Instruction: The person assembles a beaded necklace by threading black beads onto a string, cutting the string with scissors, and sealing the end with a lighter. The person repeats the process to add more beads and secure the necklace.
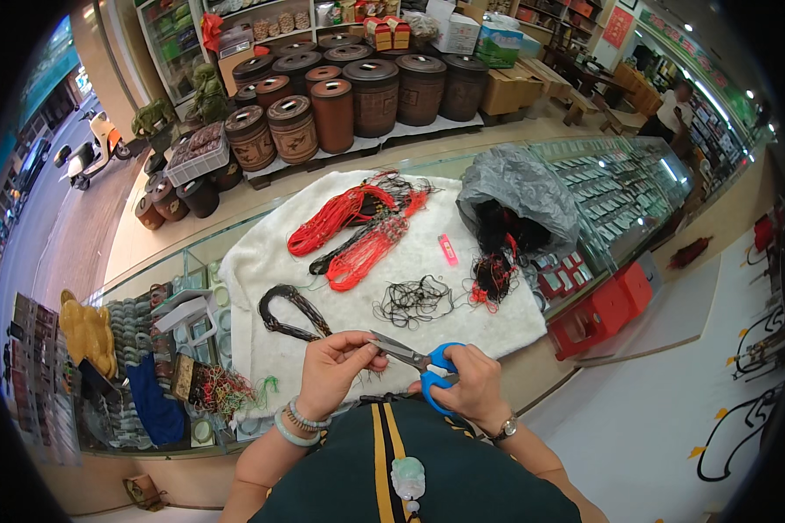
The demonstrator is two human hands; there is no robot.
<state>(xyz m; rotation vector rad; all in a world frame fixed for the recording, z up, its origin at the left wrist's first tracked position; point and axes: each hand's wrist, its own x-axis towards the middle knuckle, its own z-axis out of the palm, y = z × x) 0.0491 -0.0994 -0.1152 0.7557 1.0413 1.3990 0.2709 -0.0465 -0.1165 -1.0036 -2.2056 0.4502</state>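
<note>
From the head view, boxes come first: red and yellow cartons sit on the shelving at the back of the room, a white box and a teal-and-white package just beside them, and plain cardboard boxes below on a low platform. A red square sign hangs on the far right wall. Round brown lidded jars, carved on their sides, stand in rows on that platform.

You work at a glass display counter with small wares under its top. A fluffy white cloth covers its middle. Toward the cloth's far edge lie bundles of red cord; a small pink tag lies near its centre, a tangle of thin black thread closer to you, and a dark braided loop near its left edge. At the far right corner a crumpled grey plastic bag spills dark and red cords.

Your right hand is closed through the blue handles of the scissors, blades slightly parted, over the cloth's near edge. Your left hand pinches something thin at the blade tips; you cannot tell what it is.
</note>
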